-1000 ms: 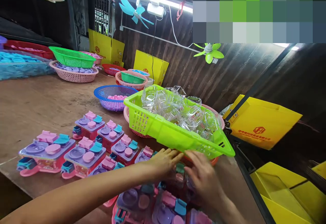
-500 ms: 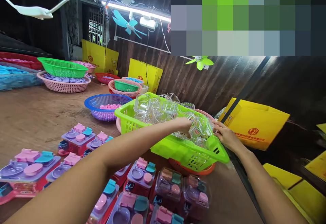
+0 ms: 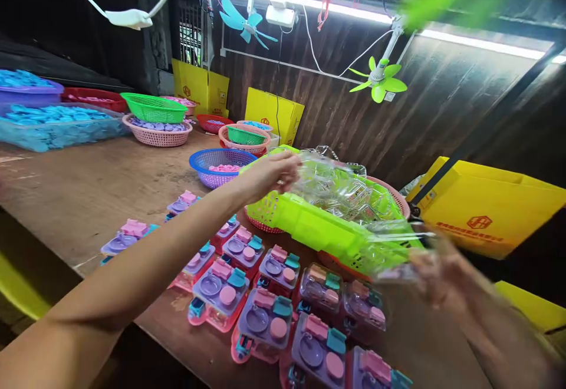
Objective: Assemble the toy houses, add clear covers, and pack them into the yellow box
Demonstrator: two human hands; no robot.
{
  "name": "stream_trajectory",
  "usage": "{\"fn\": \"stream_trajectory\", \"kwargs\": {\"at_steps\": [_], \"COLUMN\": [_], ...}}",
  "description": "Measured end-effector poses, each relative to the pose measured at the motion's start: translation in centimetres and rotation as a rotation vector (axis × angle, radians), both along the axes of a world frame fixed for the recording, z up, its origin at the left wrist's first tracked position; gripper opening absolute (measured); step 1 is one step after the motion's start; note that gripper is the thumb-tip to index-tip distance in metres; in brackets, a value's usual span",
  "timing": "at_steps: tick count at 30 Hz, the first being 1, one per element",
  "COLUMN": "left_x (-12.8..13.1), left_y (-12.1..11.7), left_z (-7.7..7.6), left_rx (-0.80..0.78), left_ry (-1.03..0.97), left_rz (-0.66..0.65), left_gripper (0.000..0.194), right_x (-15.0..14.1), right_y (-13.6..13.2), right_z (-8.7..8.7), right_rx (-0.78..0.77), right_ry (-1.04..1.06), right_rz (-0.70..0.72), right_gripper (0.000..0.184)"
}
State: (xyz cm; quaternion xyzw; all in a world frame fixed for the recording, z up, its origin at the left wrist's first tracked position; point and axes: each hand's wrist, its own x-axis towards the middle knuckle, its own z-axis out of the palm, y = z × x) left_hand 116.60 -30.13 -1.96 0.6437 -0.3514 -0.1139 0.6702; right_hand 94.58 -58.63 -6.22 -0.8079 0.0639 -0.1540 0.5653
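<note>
My left hand (image 3: 270,172) is raised over the near-left corner of a lime-green basket (image 3: 309,227) full of clear plastic covers (image 3: 354,194), and its fingers pinch one clear cover (image 3: 319,172). My right hand (image 3: 442,272) is blurred by motion at the basket's right end and grips another clear cover (image 3: 395,246). Below the basket, rows of pink and purple toy sets (image 3: 264,318) lie on the wooden table (image 3: 88,183). Two of the sets (image 3: 321,286) have clear covers on them.
The green basket rests on a pink basket (image 3: 391,191). A blue basket (image 3: 216,162) with pink parts stands behind my left hand, and more baskets and blue bins (image 3: 53,121) are further left. Yellow boxes (image 3: 490,209) sit to the right, off the table edge.
Both hands have come out of the green basket, each with a clear cover. My left hand lifted to the left and my right hand swung down to the right. The view shifted right.
</note>
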Motion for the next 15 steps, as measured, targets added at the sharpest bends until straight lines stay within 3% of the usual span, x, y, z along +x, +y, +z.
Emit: {"fn": "stream_trajectory", "kwargs": {"at_steps": [2, 3, 7, 10, 15], "left_x": [-0.8, -1.1, -0.4, 1.2, 4.1], "left_y": [5.1, 7.2, 12.8, 13.9, 12.1], "left_z": [-2.6, -4.1, -9.6, -11.8, -13.9], "left_rx": [-0.009, 0.012, 0.231, 0.418, 0.614], "left_ry": [0.211, 0.289, 0.413, 0.346, 0.277], "left_rz": [0.024, 0.037, 0.097, 0.14, 0.101], "left_gripper": [0.044, 0.05, 0.063, 0.061, 0.065], "right_x": [0.8, 1.6, 6.3, 9.7, 12.4], "right_y": [3.8, 5.6, 10.6, 12.8, 14.5], "right_z": [-3.0, -4.6, -9.9, -11.9, -13.3], "right_rx": [0.454, 0.594, 0.811, 0.883, 0.979], "right_ry": [0.218, 0.295, 0.404, 0.393, 0.372], "right_rz": [0.129, 0.148, 0.124, 0.027, -0.012], "right_gripper": [0.055, 0.053, 0.039, 0.03, 0.021]}}
